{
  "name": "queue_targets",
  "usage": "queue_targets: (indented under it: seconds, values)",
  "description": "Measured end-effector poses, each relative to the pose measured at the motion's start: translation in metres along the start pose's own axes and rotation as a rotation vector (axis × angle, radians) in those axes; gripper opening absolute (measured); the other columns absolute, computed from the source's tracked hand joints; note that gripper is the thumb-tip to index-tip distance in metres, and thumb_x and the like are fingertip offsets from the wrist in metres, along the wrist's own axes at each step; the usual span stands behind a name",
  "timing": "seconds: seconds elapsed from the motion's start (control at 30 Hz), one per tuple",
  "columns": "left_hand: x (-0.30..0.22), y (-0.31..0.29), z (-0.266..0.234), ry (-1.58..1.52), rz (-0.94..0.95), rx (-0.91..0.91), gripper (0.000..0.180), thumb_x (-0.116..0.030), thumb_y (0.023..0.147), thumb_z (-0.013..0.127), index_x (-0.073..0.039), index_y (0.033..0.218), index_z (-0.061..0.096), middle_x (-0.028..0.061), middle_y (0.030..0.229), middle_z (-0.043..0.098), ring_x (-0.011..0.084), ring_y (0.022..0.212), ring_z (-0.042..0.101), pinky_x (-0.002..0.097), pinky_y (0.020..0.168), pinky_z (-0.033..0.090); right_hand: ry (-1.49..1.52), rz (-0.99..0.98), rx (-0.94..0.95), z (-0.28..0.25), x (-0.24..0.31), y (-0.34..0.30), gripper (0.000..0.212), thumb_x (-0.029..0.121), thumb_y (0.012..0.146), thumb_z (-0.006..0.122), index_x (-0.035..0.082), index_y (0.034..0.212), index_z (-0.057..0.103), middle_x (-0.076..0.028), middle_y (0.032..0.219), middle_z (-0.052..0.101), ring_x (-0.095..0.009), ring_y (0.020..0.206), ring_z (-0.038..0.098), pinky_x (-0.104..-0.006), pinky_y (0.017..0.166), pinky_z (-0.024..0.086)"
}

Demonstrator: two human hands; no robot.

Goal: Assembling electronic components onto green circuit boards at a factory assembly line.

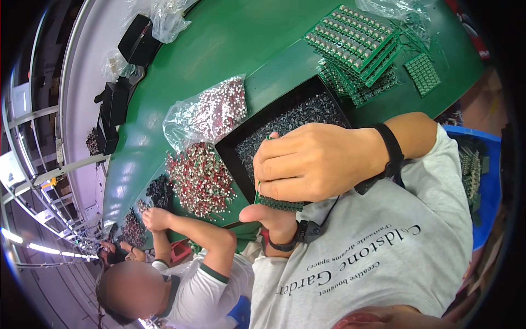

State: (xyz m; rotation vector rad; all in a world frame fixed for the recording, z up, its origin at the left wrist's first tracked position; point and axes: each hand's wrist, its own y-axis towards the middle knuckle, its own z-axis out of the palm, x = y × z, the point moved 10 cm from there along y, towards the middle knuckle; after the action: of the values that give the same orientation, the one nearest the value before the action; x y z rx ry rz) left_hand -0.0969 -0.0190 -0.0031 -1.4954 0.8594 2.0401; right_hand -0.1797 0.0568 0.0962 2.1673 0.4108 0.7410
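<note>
A green circuit board panel (pixel 280 205) with rows of small dark parts is held between my two hands, in front of my chest. My left hand (pixel 273 220) grips it from below, its thumb sticking out to the left and its other fingers hidden. Over the top lies my right hand (pixel 307 162), its fingers bent down around the board and covering most of it. Just beyond both hands a black tray (pixel 227 147) holds many small dark, pin-like parts. Black bands circle both wrists.
Left of the tray lie a heap of small red and white parts (pixel 200 181) and a plastic bag (pixel 219 107) of similar parts. Stacked circuit board panels (pixel 353 41) stand at the far right of the green table (pixel 241 44). A blue bin (pixel 490 181) is at right; a co-worker's hand (pixel 156 218) works at lower left.
</note>
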Motion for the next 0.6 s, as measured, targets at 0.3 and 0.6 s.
queue_targets:
  seconds: [0.3,0.6]
  values:
    - [0.006,0.002,0.007,0.065,-0.082,0.070,0.091,-0.074,0.096,0.009,0.003,0.126,0.047,0.0127,0.128,0.052,0.0187,0.117,0.050,0.0368,0.102,0.039,-0.048,-0.089,0.031,0.004,0.006,-0.004,0.015,0.012,0.073,0.067,0.003,0.071,0.056,-0.006,0.080,0.057,-0.021,0.080,0.063,-0.0281,0.057,0.055]
    - [-0.002,0.001,0.001,0.125,-0.154,0.127,0.103,-0.080,0.090,0.007,0.005,0.133,0.044,0.0159,0.134,0.051,0.0226,0.123,0.049,0.0379,0.106,0.036,-0.061,-0.043,0.078,0.005,-0.002,-0.002,0.014,0.013,0.073,0.066,0.002,0.076,0.058,-0.007,0.082,0.057,-0.023,0.083,0.064,-0.0288,0.056,0.054]
